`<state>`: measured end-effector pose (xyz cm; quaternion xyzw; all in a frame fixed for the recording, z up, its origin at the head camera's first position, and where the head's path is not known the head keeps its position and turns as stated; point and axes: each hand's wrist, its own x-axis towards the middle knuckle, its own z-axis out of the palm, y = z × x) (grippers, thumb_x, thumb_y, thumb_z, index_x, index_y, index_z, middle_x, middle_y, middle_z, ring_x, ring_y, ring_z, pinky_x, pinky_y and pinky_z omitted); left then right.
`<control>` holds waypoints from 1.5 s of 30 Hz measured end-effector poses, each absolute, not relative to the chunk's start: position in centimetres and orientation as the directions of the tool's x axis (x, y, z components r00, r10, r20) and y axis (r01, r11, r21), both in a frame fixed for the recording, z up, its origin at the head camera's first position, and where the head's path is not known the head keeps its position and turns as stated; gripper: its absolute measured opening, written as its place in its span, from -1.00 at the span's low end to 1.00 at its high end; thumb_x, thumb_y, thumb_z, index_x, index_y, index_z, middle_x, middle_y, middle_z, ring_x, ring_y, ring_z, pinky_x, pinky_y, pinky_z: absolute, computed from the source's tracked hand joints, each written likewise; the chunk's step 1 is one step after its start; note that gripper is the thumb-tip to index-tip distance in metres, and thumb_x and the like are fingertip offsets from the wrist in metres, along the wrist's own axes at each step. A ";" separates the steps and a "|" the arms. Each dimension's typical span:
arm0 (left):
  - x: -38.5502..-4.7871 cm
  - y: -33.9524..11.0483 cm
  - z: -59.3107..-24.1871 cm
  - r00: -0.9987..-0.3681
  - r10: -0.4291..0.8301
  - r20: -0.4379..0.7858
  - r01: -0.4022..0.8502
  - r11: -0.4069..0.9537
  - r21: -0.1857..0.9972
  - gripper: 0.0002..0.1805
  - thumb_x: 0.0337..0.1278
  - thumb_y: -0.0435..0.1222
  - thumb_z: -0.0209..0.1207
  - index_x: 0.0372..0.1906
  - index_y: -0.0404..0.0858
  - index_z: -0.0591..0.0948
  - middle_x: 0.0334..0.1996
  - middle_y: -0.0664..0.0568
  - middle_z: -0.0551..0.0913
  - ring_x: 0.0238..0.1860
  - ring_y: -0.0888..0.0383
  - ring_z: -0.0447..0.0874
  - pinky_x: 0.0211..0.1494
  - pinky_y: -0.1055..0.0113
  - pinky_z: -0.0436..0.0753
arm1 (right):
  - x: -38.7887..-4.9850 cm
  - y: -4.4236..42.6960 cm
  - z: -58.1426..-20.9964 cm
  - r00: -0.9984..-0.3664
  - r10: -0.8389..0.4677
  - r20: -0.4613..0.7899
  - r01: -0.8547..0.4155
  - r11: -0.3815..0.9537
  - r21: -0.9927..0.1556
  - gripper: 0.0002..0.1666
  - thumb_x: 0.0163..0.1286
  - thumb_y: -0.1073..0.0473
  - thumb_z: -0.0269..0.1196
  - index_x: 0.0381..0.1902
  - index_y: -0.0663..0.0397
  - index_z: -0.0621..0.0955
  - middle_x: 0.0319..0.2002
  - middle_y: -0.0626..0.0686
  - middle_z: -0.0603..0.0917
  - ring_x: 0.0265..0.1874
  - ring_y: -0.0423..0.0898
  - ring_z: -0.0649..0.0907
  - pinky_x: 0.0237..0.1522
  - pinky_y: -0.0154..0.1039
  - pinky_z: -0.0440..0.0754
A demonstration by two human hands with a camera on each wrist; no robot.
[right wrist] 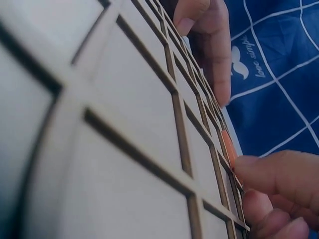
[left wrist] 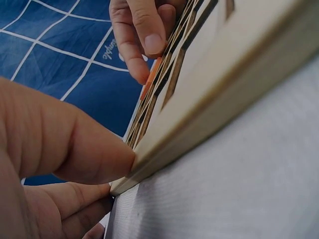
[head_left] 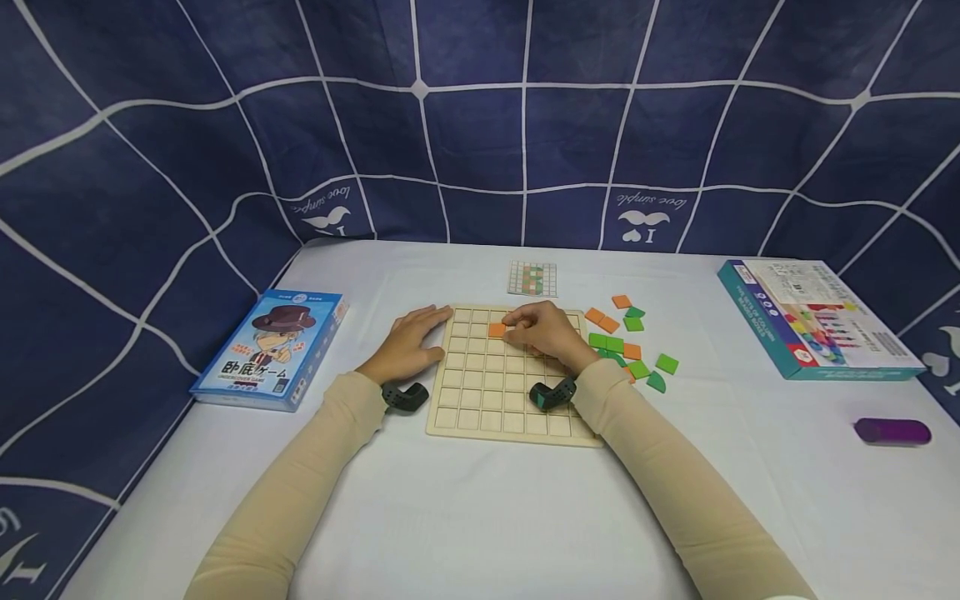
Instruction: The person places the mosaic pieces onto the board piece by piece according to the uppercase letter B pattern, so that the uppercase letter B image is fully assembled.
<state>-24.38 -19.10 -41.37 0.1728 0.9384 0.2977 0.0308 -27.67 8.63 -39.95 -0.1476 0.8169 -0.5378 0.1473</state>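
Note:
A square wooden grid board [head_left: 480,392] lies on the table in front of me. My left hand [head_left: 411,340] is at its upper left edge; in the left wrist view the thumb [left wrist: 99,152] touches the rim, the other fingers stretched out past it. Over the board's upper part, my right hand [head_left: 546,332] pinches an orange square tile [head_left: 497,330] in a cell near the top. The right wrist view has the thumb against that orange tile [right wrist: 229,147]. Another bit of orange shows partly under the right hand.
Several loose orange and green tiles [head_left: 666,363] lie right of the board. A small pattern card [head_left: 532,278] lies behind it. A blue game box [head_left: 270,348] stands at left, a teal-edged box [head_left: 821,317] and a purple case [head_left: 892,431] at right.

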 end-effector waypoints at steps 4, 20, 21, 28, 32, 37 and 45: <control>-24.4 -19.1 -41.4 -0.938 0.344 0.049 0.310 0.762 0.568 -0.16 0.24 -0.33 0.15 0.65 -0.40 0.30 0.68 -0.20 0.27 0.72 -0.20 0.05 0.73 -0.16 -0.04 | -27.7 8.9 -39.8 -0.908 -0.406 -0.104 -0.047 0.346 -0.937 -0.64 0.48 0.32 0.39 0.18 0.35 0.73 -0.41 -0.03 0.61 -0.66 -0.23 0.44 -0.57 -0.40 0.47; -24.7 -19.0 -41.5 -0.933 0.355 0.063 0.327 0.761 0.561 -0.15 0.21 -0.31 0.15 0.64 -0.41 0.31 0.67 -0.21 0.28 0.71 -0.21 0.08 0.72 -0.17 -0.01 | -27.4 13.1 -37.9 -0.856 -0.501 -0.127 -0.018 0.274 -0.962 -0.52 0.59 0.23 0.30 0.36 0.34 0.63 -0.13 0.17 0.70 -0.48 -0.16 0.53 -0.39 -0.33 0.61; -24.7 -19.0 -41.5 -0.933 0.355 0.065 0.328 0.761 0.560 -0.15 0.20 -0.32 0.15 0.64 -0.41 0.32 0.66 -0.21 0.29 0.71 -0.21 0.08 0.72 -0.17 0.00 | -27.3 13.5 -37.8 -0.857 -0.500 -0.124 -0.023 0.278 -0.960 -0.52 0.60 0.22 0.29 0.37 0.34 0.62 -0.11 0.20 0.72 -0.47 -0.15 0.55 -0.39 -0.32 0.62; -24.7 -19.2 -41.6 -0.932 0.356 0.071 0.332 0.758 0.562 -0.15 0.21 -0.32 0.14 0.64 -0.41 0.31 0.66 -0.21 0.29 0.71 -0.21 0.08 0.71 -0.19 0.00 | -26.9 16.7 -37.5 -0.883 -0.455 -0.116 -0.025 0.293 -0.956 -0.52 0.60 0.20 0.29 0.36 0.35 0.62 -0.14 0.25 0.71 -0.46 -0.14 0.55 -0.38 -0.31 0.60; -24.7 -19.3 -41.8 -0.931 0.356 0.074 0.334 0.757 0.561 -0.15 0.21 -0.32 0.15 0.64 -0.41 0.32 0.66 -0.21 0.29 0.71 -0.22 0.08 0.71 -0.20 -0.01 | -26.6 18.5 -37.3 -0.901 -0.423 -0.094 -0.054 0.325 -0.944 -0.53 0.59 0.19 0.30 0.32 0.38 0.64 -0.33 0.14 0.66 -0.49 -0.14 0.52 -0.43 -0.31 0.53; -24.7 -19.4 -41.9 -0.932 0.355 0.074 0.333 0.755 0.565 -0.15 0.21 -0.32 0.15 0.65 -0.40 0.31 0.66 -0.21 0.29 0.71 -0.21 0.08 0.71 -0.19 0.00 | -26.1 20.6 -37.3 -0.921 -0.377 -0.093 -0.057 0.369 -0.928 -0.52 0.58 0.17 0.32 0.30 0.39 0.64 -0.43 0.02 0.58 -0.54 -0.16 0.49 -0.52 -0.31 0.44; -24.8 -19.3 -41.9 -0.931 0.357 0.074 0.335 0.756 0.562 -0.15 0.20 -0.31 0.15 0.64 -0.41 0.32 0.66 -0.21 0.29 0.71 -0.22 0.08 0.71 -0.20 0.00 | -25.7 23.3 -37.4 -0.942 -0.309 -0.128 -0.016 0.425 -0.905 -0.49 0.58 0.12 0.36 0.31 0.37 0.64 -0.16 0.07 0.70 -0.50 -0.12 0.58 -0.37 -0.32 0.63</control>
